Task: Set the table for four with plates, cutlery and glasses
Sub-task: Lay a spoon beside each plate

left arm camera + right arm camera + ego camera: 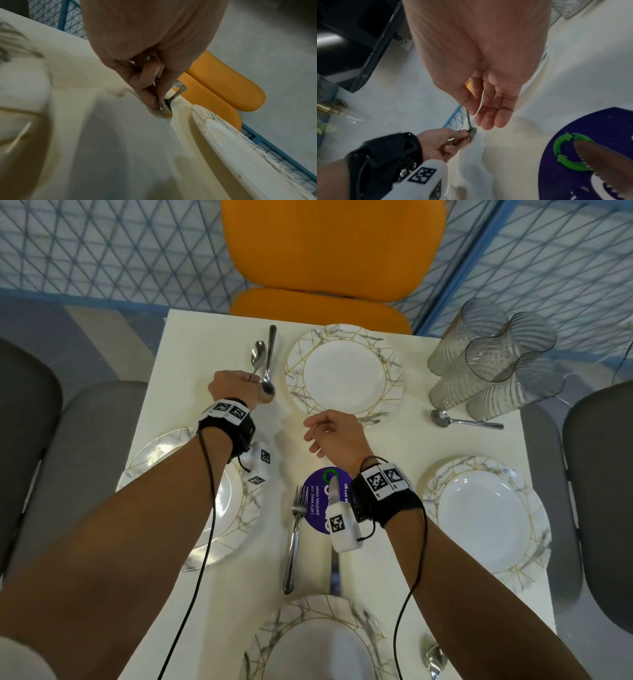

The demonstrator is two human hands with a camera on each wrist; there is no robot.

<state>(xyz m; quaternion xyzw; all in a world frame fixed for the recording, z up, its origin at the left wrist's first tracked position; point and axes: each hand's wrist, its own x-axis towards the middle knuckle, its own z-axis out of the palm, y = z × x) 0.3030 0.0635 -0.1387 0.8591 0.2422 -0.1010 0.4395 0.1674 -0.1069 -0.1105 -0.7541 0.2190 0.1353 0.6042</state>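
All four plates, among them the far plate (344,373), are laid on the table (191,344), but the glasses (489,361) stand bunched at the far right corner and most cutlery is unsorted: a fork (295,539) and knife (334,571) lie mid-table, loose spoons elsewhere. By this showing the task is perhaps half done. The left hand (231,386), extended just left of the far plate, pinches two spoons (263,364) by the fingers, while the right hand (330,433) hovers nearby, fingers relaxed and holding nothing.
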